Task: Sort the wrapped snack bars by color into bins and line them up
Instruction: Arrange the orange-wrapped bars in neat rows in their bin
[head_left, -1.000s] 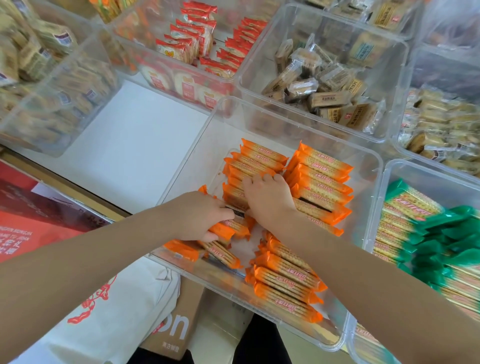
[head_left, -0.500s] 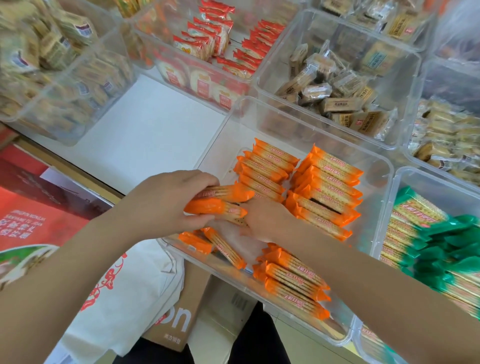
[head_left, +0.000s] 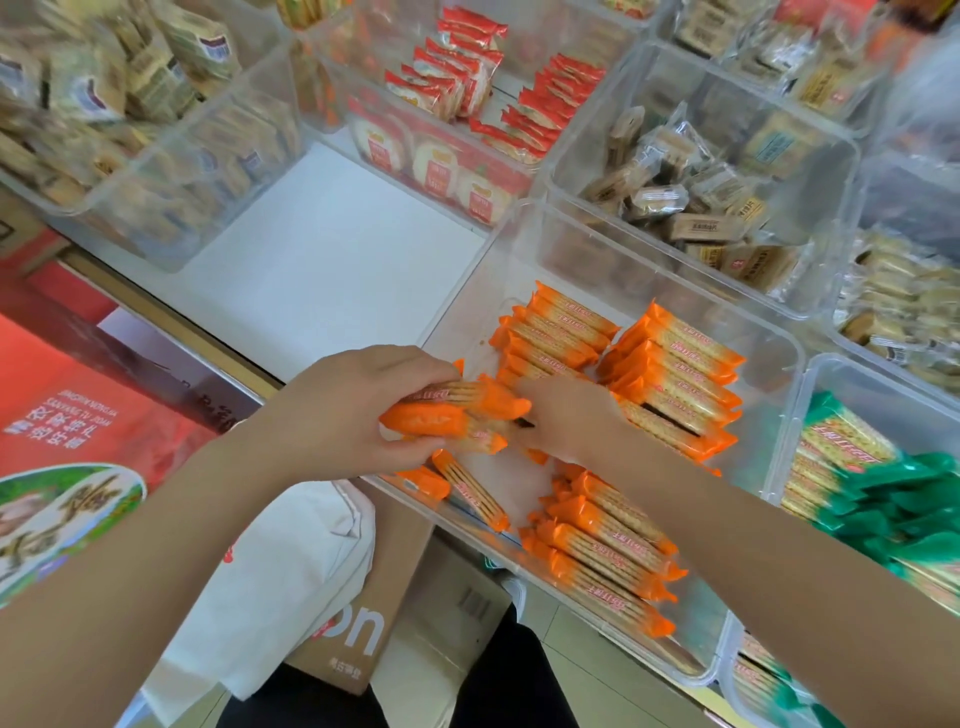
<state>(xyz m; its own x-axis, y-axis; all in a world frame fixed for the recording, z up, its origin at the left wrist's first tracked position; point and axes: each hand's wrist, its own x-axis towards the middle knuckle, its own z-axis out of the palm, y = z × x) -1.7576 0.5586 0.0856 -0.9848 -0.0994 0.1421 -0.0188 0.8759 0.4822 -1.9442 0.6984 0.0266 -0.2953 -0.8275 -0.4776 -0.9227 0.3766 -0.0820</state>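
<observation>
Head view, looking down. Centre of frame: clear plastic bin (head_left: 779, 358) of orange-wrapped snack bars. Left hand (head_left: 353, 410), at centre left, curled round a small bundle of orange bars (head_left: 457, 415), lifted above the bin's near left corner, probably gathered so as to go down as one neat row. Right hand (head_left: 566, 415) just beside it, fingers tucked toward the bundle's ends; whether gripping a bar or only steadying, cannot tell, fingertips hidden.

Already lined up side by side in the bin: two stacks at the far side (head_left: 670, 374) and one row along the near edge (head_left: 608, 556). Two loose orange bars (head_left: 467, 488) lying askew under the left hand, not yet aligned.

Right edge of frame: bin of green-wrapped bars (head_left: 857, 467), kept apart by colour. Upper centre: bin of red-wrapped packets (head_left: 467, 88). Upper right: brown-wrapped packets (head_left: 696, 208), jumbled. Upper left: blurred beige packets (head_left: 130, 104). Between bins, bare white surface (head_left: 332, 249).
</observation>
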